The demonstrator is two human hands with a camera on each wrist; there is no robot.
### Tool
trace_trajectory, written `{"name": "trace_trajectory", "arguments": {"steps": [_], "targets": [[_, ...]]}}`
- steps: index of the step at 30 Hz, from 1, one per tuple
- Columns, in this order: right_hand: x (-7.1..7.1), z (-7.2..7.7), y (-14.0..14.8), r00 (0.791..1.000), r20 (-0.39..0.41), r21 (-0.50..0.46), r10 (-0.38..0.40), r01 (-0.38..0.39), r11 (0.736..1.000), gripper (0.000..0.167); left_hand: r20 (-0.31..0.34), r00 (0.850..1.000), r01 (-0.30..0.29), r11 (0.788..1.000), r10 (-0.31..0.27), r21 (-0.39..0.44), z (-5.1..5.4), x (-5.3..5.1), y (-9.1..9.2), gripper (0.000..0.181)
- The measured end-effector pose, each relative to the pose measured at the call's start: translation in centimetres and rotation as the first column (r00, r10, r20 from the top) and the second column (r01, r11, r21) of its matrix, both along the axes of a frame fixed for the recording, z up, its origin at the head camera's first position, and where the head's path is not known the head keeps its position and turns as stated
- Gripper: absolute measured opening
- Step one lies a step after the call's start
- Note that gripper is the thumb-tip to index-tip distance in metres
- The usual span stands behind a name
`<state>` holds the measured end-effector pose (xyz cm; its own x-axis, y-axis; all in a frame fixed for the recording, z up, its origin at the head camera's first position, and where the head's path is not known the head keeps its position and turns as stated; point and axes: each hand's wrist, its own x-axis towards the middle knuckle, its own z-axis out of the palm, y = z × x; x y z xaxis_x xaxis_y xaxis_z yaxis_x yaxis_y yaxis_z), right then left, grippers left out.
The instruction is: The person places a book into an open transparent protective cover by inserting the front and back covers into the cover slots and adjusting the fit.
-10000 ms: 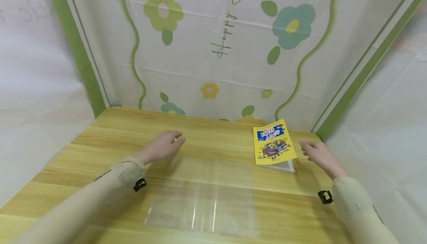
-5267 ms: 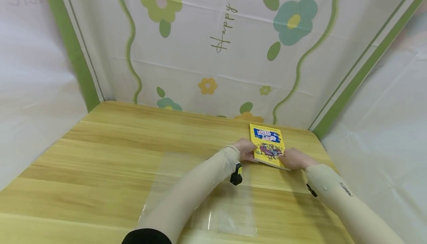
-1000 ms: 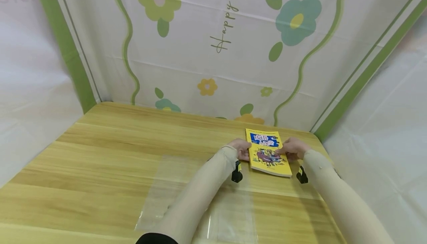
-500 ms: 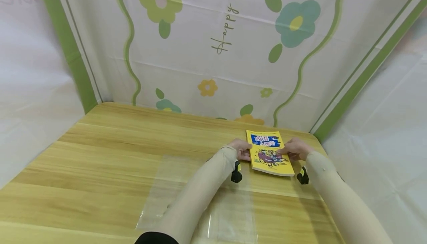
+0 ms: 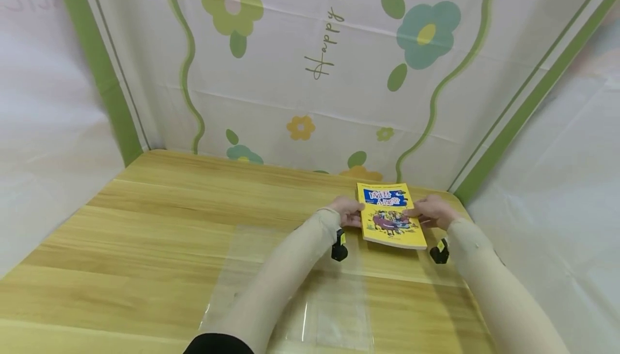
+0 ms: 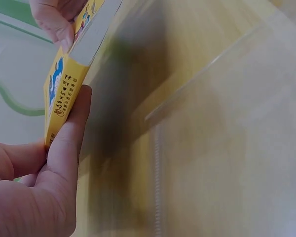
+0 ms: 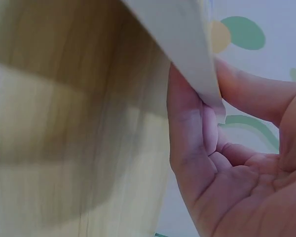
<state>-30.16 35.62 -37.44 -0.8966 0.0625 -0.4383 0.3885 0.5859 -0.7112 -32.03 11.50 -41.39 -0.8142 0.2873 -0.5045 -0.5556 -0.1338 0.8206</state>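
Note:
A yellow paperback book (image 5: pixel 389 225) with a blue title panel is held between both hands at the back right of the table. My left hand (image 5: pixel 346 211) grips its left edge, thumb on the cover and fingers underneath. In the left wrist view, that hand (image 6: pixel 37 197) is at the printed spine (image 6: pixel 64 101), and the book is tilted above the tabletop. On the opposite edge my right hand (image 5: pixel 432 211) pinches the book; the right wrist view shows the thumb and fingers of this hand (image 7: pixel 237 182) on either side of the pages (image 7: pixel 180 39).
A clear plastic sheet or book cover (image 5: pixel 334 311) lies flat on the wooden table (image 5: pixel 121 246), partly under my left forearm. Behind the table hangs a flower-printed white cloth (image 5: pixel 271 85). Pale cloth walls (image 5: pixel 566 192) stand at the sides.
Both hands were apart from the book ten seconds ago, then took hold of its two sides. Over the last half second the book and hands have shifted slightly up and away.

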Motion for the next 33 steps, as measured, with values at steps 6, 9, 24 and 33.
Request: {"name": "trace_trajectory", "arguments": {"steps": [6, 9, 24, 33], "targets": [[0.4, 0.5, 0.4, 1.0, -0.007, -0.098, 0.005, -0.006, 0.995, 0.043, -0.014, 0.999, 0.05, 0.999, -0.05, 0.019, 0.8, 0.3, -0.5, 0.022], [0.6, 0.7, 0.8, 1.0, 0.0, -0.175, -0.001, 0.0, 0.984, 0.049, -0.025, 0.998, 0.066, 0.997, -0.065, 0.041, 1.5, 0.8, -0.7, 0.022], [2.7, 1.7, 0.3, 0.999, -0.011, -0.381, -0.03, 0.024, 0.924, 0.039, -0.084, 0.982, 0.167, 0.986, -0.167, -0.005, 3.5, 1.5, -2.7, 0.025], [3.6, 2.0, -0.6, 0.999, -0.036, -0.414, -0.01, -0.006, 0.91, 0.051, -0.092, 0.976, 0.197, 0.98, -0.197, -0.01, 3.9, 1.8, -3.9, 0.023]]}}
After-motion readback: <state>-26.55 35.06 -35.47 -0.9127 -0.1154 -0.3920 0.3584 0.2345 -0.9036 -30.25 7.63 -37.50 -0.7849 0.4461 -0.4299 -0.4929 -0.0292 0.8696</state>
